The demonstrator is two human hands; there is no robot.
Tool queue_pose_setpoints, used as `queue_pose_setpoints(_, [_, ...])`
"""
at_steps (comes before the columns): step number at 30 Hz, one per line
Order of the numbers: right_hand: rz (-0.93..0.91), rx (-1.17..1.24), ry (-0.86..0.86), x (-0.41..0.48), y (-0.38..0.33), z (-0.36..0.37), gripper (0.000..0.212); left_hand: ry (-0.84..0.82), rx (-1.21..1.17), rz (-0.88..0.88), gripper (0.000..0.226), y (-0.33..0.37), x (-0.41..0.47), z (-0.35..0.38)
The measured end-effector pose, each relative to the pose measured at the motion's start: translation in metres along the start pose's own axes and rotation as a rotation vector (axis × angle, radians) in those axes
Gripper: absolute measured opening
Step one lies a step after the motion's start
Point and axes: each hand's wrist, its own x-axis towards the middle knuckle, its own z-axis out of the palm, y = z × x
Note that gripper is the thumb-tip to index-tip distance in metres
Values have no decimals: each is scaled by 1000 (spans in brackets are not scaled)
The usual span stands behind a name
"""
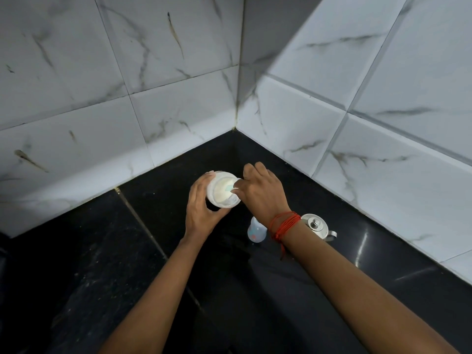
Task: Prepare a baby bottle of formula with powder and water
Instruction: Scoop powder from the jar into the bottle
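A white jar of pale formula powder (222, 190) is tilted toward me above the black counter, with my left hand (201, 208) gripping its side. My right hand (260, 191) reaches into the jar's open mouth, its fingers pinching a small pale-green scoop (230, 187) that lies in the powder. A clear baby bottle (256, 230) stands on the counter just below my right wrist, which partly hides it. I cannot tell whether the bottle holds anything.
A steel kettle with a knobbed lid (316, 225) stands right of the bottle, partly behind my right wrist. The black stone counter (127, 264) runs into a corner of white marbled wall tiles (178, 118) at the back and right.
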Motion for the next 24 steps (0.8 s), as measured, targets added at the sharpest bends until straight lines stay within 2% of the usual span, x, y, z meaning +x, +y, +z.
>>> queue_pose_setpoints(13, [149, 126, -148, -11, -5, 16, 20, -80, 128, 96, 81, 4, 1, 0])
queue_pose_setpoints(20, [354, 510, -364, -12, -6, 19, 22, -128, 110, 13, 84, 1, -6, 3])
queue_pose_setpoints(23, [442, 735, -302, -11, 0, 21, 20, -119, 97, -50, 88, -3, -8, 6])
queue_pose_setpoints(24, [489, 810, -269, -10, 3, 19, 32, -110, 86, -75, 89, -4, -9, 6])
